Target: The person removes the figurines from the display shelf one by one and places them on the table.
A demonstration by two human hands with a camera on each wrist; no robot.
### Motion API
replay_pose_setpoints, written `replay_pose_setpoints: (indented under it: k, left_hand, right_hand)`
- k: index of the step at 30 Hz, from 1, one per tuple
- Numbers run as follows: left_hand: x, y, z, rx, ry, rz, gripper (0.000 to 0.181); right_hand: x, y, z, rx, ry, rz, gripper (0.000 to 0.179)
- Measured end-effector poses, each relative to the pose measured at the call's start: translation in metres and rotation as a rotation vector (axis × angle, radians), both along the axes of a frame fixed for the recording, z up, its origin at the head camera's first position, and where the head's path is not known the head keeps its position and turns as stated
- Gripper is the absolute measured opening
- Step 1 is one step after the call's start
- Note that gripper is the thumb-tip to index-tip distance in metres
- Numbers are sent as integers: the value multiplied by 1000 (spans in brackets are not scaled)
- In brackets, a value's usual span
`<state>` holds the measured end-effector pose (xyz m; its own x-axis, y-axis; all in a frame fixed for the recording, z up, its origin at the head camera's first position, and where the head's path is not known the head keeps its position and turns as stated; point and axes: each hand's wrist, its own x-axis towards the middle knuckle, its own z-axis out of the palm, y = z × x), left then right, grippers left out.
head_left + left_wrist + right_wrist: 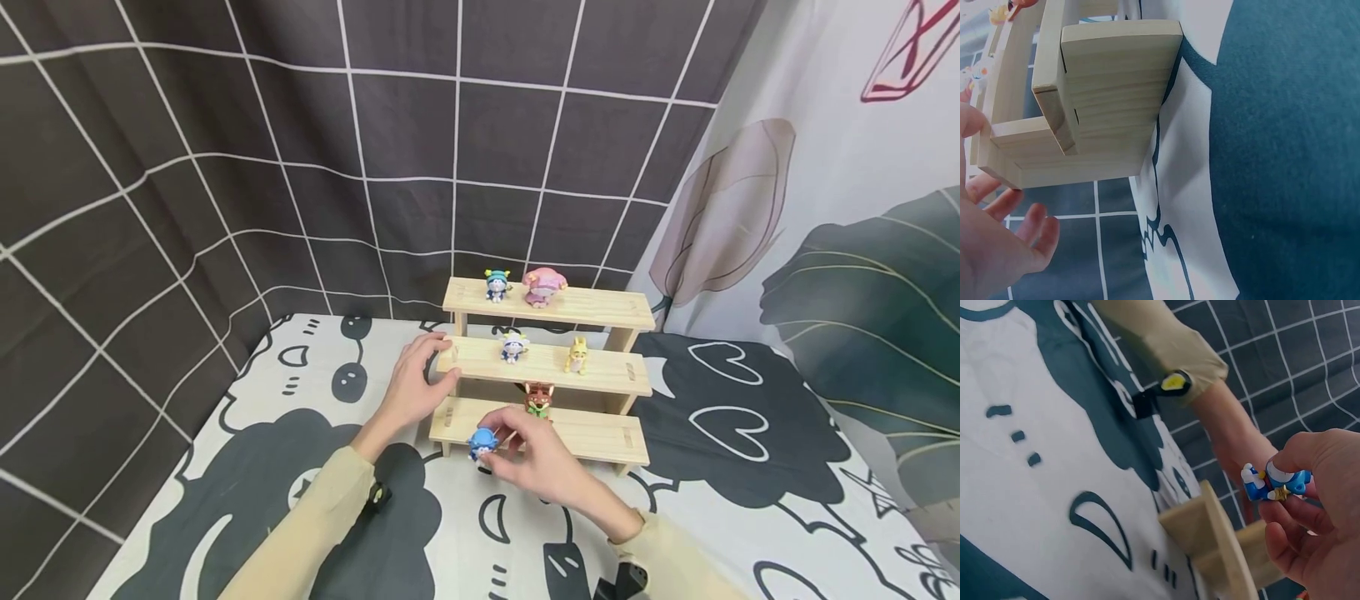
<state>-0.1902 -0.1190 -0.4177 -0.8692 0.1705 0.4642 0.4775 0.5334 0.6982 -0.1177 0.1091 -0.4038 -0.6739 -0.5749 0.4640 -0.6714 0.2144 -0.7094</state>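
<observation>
Between thumb and fingers of my right hand (542, 454) is a small blue-and-white figurine (482, 440), held in front of the bottom tier. It lies sideways in the right wrist view, with a gold star on it. My left hand (411, 377) grips the left end of the middle tier of a three-tier wooden display stand (472, 354), thumb at the front and fingers towards the back. A reddish-brown fox-like figurine (538, 398) stands on the bottom tier, partly hidden by my right hand.
A teal-hatted figurine (497, 285) and a pink figurine (543, 287) stand on the top tier. The middle tier bears a white-and-blue figurine (513, 347) and a yellow one (576, 356). Beneath is a patterned cloth (517, 525); a dark grid curtain (405, 125) hangs behind.
</observation>
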Motion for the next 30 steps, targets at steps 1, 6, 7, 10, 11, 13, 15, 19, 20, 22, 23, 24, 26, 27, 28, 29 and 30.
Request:
replay_pose_setpoints:
  k: [1,6,7,10,11,13,15,19,20,22,23,24,26,27,28,29,30]
  left_hand:
    - [0,0,0,-2,1,-1,43]
    - [-1,0,-1,-11,-1,-2,43]
    - [-1,0,-1,-12,-2,-1,43]
    - [-2,0,0,-9,-6,-1,43]
    - [-2,0,1,-8,-7,-2,43]
    - [-1,0,1,-7,-11,-3,43]
    - [-1,-1,1,-5,-11,-4,43]
    - [-2,-2,0,-3,-4,-5,43]
    - [-2,-2,0,-2,-2,-6,43]
    - [-3,-2,0,-1,4,-6,43]
    - [-3,-2,0,0,6,-7,42]
    - [-4,-2,0,2,9,-8,42]
    - [-4,-2,0,5,11,-10,42]
    - [-4,-2,0,7,11,-12,42]
    - [-3,-2,0,8,10,-13,42]
    - [-3,-2,0,8,8,-14,42]
    - [-3,-2,0,8,6,-14,42]
  right_hand:
    - [1,-2,-2,1,6,5,31]
    - [7,-10,-10,11,10,35,31]
    - [8,-11,-11,18,0,41,30]
    - [11,-15,-14,33,-19,60,30]
    - [12,-17,-15,37,-26,65,30]
    - [14,-20,-18,35,-32,71,30]
    - [17,-24,-21,35,-36,70,31]
    - [21,-30,-27,30,-54,58,31]
    - [21,-32,-29,30,-59,55,31]
    - [23,-35,-33,29,-68,46,31]
    - [24,-36,-34,30,-77,39,32]
    - [25,-37,-36,31,-83,36,32]
    - [27,-40,-39,34,-89,35,32]
    - [28,-41,-41,34,-90,35,32]
    - [29,-42,-42,34,-92,36,32]
    - [30,-44,-44,35,-84,37,32]
    - [31,-45,-45,35,-75,39,32]
